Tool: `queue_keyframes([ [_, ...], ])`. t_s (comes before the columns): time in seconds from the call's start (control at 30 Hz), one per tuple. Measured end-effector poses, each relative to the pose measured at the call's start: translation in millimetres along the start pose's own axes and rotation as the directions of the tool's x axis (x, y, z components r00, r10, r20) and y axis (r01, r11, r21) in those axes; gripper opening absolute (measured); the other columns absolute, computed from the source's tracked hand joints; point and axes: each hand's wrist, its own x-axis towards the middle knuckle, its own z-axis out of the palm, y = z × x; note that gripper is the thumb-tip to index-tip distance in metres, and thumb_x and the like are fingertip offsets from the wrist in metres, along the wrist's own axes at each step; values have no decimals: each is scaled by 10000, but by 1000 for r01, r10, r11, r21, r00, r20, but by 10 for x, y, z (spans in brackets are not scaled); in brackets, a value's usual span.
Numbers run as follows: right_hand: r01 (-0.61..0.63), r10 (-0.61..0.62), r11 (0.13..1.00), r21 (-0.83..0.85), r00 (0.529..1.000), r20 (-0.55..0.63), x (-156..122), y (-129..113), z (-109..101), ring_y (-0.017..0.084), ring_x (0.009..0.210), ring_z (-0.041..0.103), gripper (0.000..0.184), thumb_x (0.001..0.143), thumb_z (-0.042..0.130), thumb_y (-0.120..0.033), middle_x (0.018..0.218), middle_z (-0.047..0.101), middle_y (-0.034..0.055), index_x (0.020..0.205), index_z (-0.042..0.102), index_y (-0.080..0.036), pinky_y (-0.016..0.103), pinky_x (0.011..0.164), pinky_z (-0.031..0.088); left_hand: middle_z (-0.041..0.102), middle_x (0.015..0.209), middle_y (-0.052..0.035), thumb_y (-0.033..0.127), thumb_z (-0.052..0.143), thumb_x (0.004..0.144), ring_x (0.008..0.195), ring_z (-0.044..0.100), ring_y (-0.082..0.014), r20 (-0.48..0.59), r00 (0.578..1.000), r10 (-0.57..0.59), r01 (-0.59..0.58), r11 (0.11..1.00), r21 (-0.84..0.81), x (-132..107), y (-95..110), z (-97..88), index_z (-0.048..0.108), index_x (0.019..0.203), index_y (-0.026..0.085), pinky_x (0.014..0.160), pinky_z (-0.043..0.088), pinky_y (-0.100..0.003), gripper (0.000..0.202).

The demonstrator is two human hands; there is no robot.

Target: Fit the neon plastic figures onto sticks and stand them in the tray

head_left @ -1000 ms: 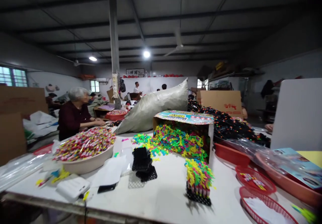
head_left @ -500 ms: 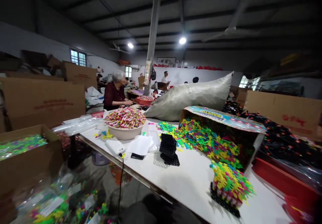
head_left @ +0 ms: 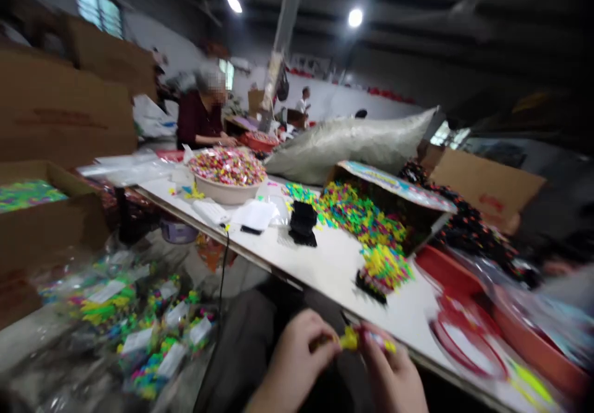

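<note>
My left hand and my right hand are close together at the bottom of the head view, above my lap. Between their fingertips is a small yellow plastic piece, its exact shape blurred. The left thumb and fingers pinch its left end. In the right fingers is a small red-and-white piece with a bit of yellow at its far end. On the table beyond stands a black rack filled with pieces topped by a bunch of yellow, green and pink plastic figures.
A printed box lies on its side, spilling colourful figures. Left of it are stacked black racks, white paper and a heaped basin. Red tubs flank the table's right side. Filled plastic bags lie on the floor; a co-worker sits beyond.
The view has tilted down and shifted, and everything looks blurrier. Both hands have come into view at the bottom, holding small pieces. My legs now show too.
</note>
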Motion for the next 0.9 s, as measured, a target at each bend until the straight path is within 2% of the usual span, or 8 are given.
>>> queue_keyframes([
  [0.07,-24,16,992,120,998,62,-55,-1,2,207,781,617,329,565,708,-413,829,667,53,816,651,-209,323,727,507,572,742,-28,235,565,726,728,537,-145,17,998,53,-53,999,3,-20,-17,4,643,707,175,671,407,-252,100],
  [0.13,-74,54,963,259,995,87,-92,-13,22,162,718,618,314,598,704,-379,812,661,38,844,628,-199,288,688,504,583,751,-27,227,555,735,734,538,-142,56,996,64,-63,998,-15,-14,-40,0,631,742,170,685,406,-246,96],
  [0.27,-165,106,898,407,981,165,-99,-25,67,140,634,615,219,659,678,-298,770,654,14,843,597,-212,273,592,501,592,718,-9,239,561,732,685,540,-137,125,992,-24,30,998,-49,30,-93,-22,592,734,165,639,405,-234,80],
  [0.43,-158,86,893,423,979,183,-34,76,61,99,621,585,156,673,669,-251,764,629,3,798,602,-189,220,586,477,578,715,0,234,534,754,688,553,-135,170,980,-105,138,971,-193,75,-211,-3,536,746,165,642,423,-233,69],
  [0.57,-144,95,863,485,988,124,2,186,88,60,524,524,118,695,650,-266,627,570,-46,773,586,-205,180,533,426,565,777,-7,254,516,775,735,548,-125,99,983,-152,176,931,-319,125,-316,23,502,803,162,694,431,-238,98],
  [0.67,-184,138,860,476,982,131,3,253,110,72,561,531,135,687,653,-258,672,588,-33,795,587,-210,203,565,432,550,800,-3,277,493,793,711,537,-101,64,975,-213,221,900,-376,156,-352,44,461,839,163,682,429,-226,127],
  [0.8,-204,155,876,438,977,146,19,299,113,87,605,538,151,677,656,-267,710,592,-24,802,589,-214,226,606,439,485,701,39,263,473,800,613,474,-64,56,965,-256,259,893,-369,158,-345,77,425,872,178,584,394,-173,121],
  [0.9,-185,132,890,417,979,153,66,290,110,99,628,542,149,688,640,-295,745,587,-17,797,575,-216,240,615,444,458,664,49,265,456,811,576,440,-60,69,964,-258,267,923,-278,150,-332,97,430,951,180,534,360,-158,166],
])
